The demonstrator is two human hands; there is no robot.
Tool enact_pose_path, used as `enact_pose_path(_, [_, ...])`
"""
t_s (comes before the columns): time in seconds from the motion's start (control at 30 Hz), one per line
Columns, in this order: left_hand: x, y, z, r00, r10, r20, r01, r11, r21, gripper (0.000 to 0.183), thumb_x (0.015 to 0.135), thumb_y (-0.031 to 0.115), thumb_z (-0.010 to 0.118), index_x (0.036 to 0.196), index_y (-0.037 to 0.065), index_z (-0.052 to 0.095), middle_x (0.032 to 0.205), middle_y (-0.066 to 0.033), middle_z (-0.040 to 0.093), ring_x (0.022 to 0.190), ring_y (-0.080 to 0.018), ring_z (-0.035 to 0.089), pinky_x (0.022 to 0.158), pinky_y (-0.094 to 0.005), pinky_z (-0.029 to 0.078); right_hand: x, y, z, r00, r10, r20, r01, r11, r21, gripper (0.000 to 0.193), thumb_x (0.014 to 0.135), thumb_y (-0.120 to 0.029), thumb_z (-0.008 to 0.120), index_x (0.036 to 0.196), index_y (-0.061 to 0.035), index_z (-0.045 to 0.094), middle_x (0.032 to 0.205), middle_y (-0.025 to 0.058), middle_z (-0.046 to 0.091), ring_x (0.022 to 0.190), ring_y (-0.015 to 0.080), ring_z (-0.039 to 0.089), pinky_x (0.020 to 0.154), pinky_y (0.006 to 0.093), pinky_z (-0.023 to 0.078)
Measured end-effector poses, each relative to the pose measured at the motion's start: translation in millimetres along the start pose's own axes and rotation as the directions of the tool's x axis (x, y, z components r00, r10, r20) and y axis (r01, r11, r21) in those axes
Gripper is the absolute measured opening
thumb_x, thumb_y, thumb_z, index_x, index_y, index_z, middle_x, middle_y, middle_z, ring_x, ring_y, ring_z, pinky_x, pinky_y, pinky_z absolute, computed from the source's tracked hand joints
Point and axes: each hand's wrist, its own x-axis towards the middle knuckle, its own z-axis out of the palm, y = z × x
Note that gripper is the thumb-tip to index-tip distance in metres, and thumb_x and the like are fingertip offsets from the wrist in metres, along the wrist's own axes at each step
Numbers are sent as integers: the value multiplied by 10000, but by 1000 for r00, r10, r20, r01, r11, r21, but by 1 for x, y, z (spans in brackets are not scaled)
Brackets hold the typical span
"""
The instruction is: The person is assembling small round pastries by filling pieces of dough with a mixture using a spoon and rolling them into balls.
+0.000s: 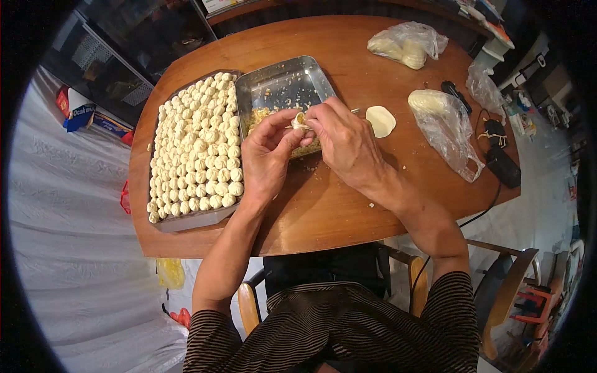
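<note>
A small dumpling (299, 122), pale dough around yellowish filling, is held up between my two hands above the near part of a metal tray. My left hand (268, 152) cups it from the left, thumb and fingers closed on it. From the right, the fingers of my right hand (341, 140) pinch the dough's edge. The metal tray (280, 67) holds crumbly yellow filling (258, 116), partly hidden by my hands. Right of my right hand, a round dough wrapper (380, 121) lies flat on the table. Rows of pleated dumplings (196, 143) fill a large tray at the left.
Plastic bags with dough, one (407, 45) at the far right and another (444, 127) nearer, lie on the wooden table (298, 214). A black adapter (502, 166) with a cable sits by the right edge. Wooden chairs (507, 298) stand below the near edge.
</note>
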Motion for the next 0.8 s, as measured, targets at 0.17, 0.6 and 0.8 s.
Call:
enact_pose_path(0.17, [0,3,-1,998,-59,1,59,998,8,275,1012,-32,671,1287,-28,669,1172,-115,738,1056,-158,711,923,-298,610,-1,4,3,1000,22,-11,-21,996,83,80,998,-51,656,1048,0,618,959,167,648,815,387,713,645,459,577])
enact_pose_path(0.6, [2,3,-3,998,-64,19,64,998,-16,319,1016,-48,649,1331,-12,613,1201,-124,733,1064,-166,709,931,-305,599,1,1,4,998,-17,-64,22,996,81,128,957,-32,715,1073,3,677,942,156,667,811,361,714,656,442,574])
enact_pose_path(0.8, [3,2,-4,999,-41,26,42,999,-31,294,1011,-60,649,1297,-15,600,1188,-143,733,1075,-180,715,933,-305,604,0,3,4,999,-2,-42,5,997,76,99,960,-41,706,1031,-1,651,948,160,664,812,375,709,665,452,576])
